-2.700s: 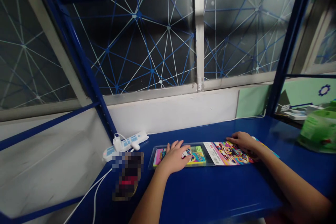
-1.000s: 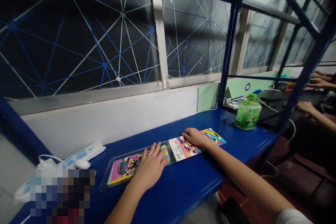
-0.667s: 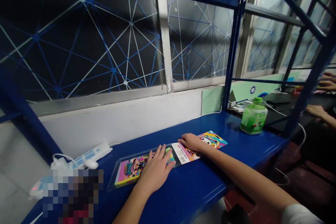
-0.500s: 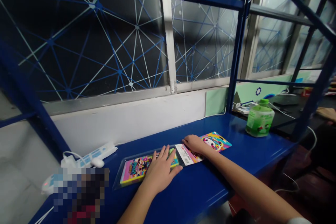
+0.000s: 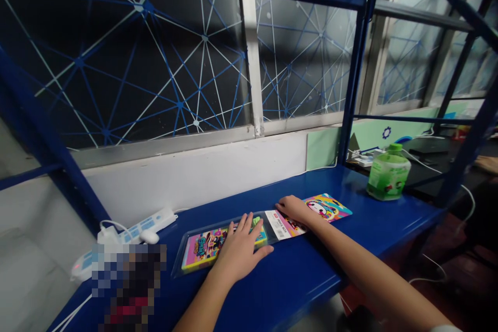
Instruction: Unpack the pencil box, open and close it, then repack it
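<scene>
My left hand (image 5: 241,250) lies flat with fingers spread on a colourful pencil box (image 5: 201,249) in a clear plastic tray (image 5: 179,264). Pink, yellow and cartoon prints show on the box; its middle is hidden under the hand. From the tray's right end extends a printed card (image 5: 333,206) with a white label panel (image 5: 277,224) reading "PENCIL BOX". My right hand (image 5: 292,208) is closed over the middle of this card, its fingers curled at the far edge. Where the fingertips meet the card is partly hidden.
All this lies on a blue desk (image 5: 288,282) with blue metal posts (image 5: 352,78). A white power strip (image 5: 150,223) with plugs sits at the left, near a pixelated patch. A green-capped bottle (image 5: 389,174) stands at the right. Behind runs a white wall (image 5: 202,181) under windows.
The whole scene has shifted a little to the right in view. Both hands keep nearly the same places on the box and the card.
</scene>
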Demonstrator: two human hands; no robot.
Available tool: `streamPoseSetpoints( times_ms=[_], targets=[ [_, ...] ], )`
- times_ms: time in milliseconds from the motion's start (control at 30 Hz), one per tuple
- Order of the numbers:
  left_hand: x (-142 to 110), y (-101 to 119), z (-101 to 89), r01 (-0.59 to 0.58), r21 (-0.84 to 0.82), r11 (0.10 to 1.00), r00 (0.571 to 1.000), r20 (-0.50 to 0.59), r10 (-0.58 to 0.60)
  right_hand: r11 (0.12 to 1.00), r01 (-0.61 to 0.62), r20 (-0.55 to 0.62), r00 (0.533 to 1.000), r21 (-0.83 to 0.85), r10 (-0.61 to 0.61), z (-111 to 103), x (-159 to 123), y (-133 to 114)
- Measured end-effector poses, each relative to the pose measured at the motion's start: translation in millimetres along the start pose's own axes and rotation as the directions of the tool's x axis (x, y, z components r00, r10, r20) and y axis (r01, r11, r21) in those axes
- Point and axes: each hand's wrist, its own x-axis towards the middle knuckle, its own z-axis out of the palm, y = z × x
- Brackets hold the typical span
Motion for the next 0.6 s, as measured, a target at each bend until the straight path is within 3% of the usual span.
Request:
streamPoseSetpoints(
  times_ms=[300, 600],
  targets=[
    [1, 1, -1.0, -0.001, -0.018, 1.0, 1.0, 0.002, 0.001, 1.0, 0.015, 0.025, 1.0, 0.015, -0.015, -3, 4, 12],
    [1, 1, -0.7, -0.015, -0.018, 1.0, 1.0, 0.001, 0.015, 1.0, -0.001, 0.031, 1.0, 0.012, 0.0, 1, 11, 5]
  ],
)
